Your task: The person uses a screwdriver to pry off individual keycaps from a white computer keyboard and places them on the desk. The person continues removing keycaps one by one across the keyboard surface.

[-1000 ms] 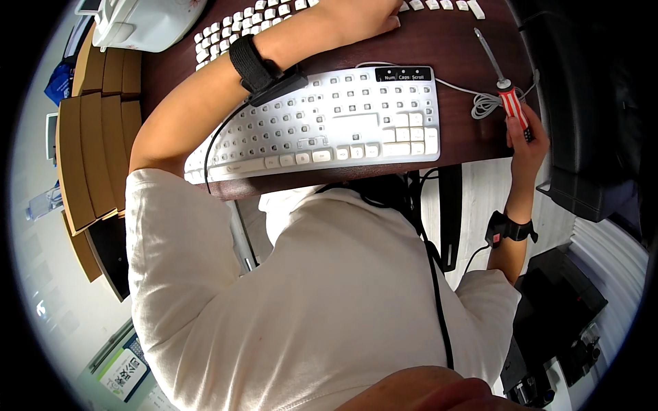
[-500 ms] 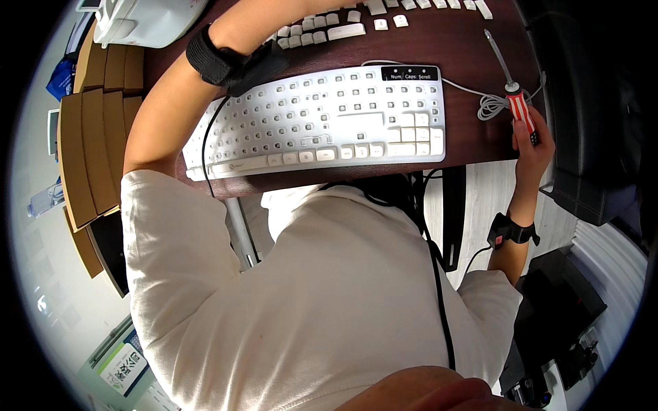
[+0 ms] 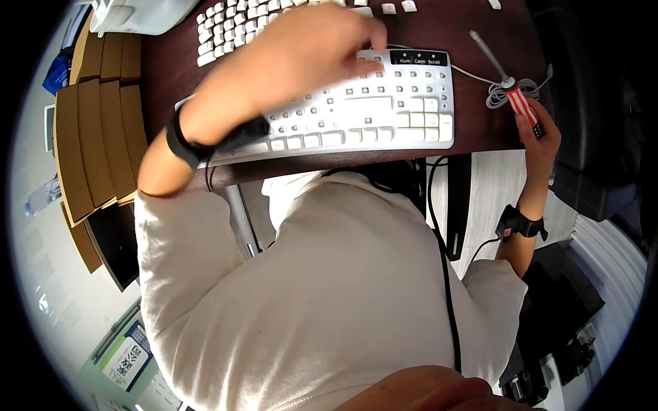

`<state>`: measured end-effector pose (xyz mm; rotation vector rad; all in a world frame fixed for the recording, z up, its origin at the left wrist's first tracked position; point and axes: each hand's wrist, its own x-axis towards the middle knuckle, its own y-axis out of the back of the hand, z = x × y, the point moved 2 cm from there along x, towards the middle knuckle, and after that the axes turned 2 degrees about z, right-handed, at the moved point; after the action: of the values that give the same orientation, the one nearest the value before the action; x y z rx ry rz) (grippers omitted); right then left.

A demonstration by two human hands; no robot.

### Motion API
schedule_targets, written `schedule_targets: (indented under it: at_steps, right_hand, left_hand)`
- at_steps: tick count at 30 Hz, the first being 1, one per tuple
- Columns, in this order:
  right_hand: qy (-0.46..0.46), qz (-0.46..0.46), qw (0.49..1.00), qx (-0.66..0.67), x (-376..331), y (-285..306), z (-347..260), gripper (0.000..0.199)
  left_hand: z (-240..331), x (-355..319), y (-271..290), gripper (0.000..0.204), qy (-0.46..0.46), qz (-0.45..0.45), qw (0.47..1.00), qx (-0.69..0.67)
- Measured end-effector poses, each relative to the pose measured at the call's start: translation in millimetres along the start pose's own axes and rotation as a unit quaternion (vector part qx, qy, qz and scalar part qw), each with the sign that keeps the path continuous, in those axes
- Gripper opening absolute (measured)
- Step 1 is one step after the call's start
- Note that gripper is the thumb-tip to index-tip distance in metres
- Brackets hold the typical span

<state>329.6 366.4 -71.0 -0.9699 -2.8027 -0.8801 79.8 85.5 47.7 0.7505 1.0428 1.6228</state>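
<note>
A white keyboard point(image 3: 363, 104) lies along the near edge of the desk. Most of its key positions are bare, while keycaps fill its bottom row and part of the number pad at its right end. Above its upper middle is my left hand point(image 3: 301, 55), smeared by motion, thumb and forefinger pointing right; whether a keycap is between them I cannot make out. Off the keyboard's right end, my right hand point(image 3: 543, 137) grips a screwdriver point(image 3: 519, 103) by its red-and-white striped handle, the metal shaft pointing away to the upper left.
Rows of loose white keycaps point(image 3: 229, 27) lie on the dark desk point(image 3: 480, 127) beyond the keyboard. A coiled grey cable point(image 3: 497, 96) sits by the screwdriver. At far left are a white container point(image 3: 140, 15) and stacked cardboard point(image 3: 89, 147). Dark straps circle both wrists.
My left hand has come back from the loose keycaps at the far side to above the keyboard. My right hand still holds the screwdriver in nearly the same place.
</note>
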Motion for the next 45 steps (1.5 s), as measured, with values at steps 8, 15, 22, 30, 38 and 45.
schedule_targets:
  at_steps: [8,15,22,30,38,45]
  right_hand:
    - [0.097,-0.195,0.959,-0.180,4.8,16.7,-107.5,0.030]
    - [0.119,-0.241,0.915,-0.301,9.6,24.4,-156.8,0.030]
    - [0.182,-0.270,0.868,-0.375,15.1,10.9,-185.8,0.030]
    - [0.164,-0.271,0.822,-0.473,6.2,-9.0,-213.4,0.024]
    - [0.163,-0.270,0.819,-0.479,10.1,-12.0,-218.8,0.024]
    - [0.016,-0.332,0.792,-0.512,19.5,-23.8,-231.5,0.024]
  left_hand:
    - [37.4,-38.3,-55.9,0.026,0.042,0.089,0.993,-0.065]
    - [34.0,-16.0,-75.9,0.021,0.071,0.088,0.991,-0.076]
    - [34.2,-15.1,-81.5,0.023,0.069,0.111,0.987,-0.092]
    - [32.8,-13.2,-84.5,0.020,0.058,0.124,0.985,-0.108]
    - [19.7,-10.1,-85.0,0.014,0.041,0.133,0.975,-0.172]
    - [24.3,-10.8,-82.9,0.015,0.050,0.115,0.980,-0.157]
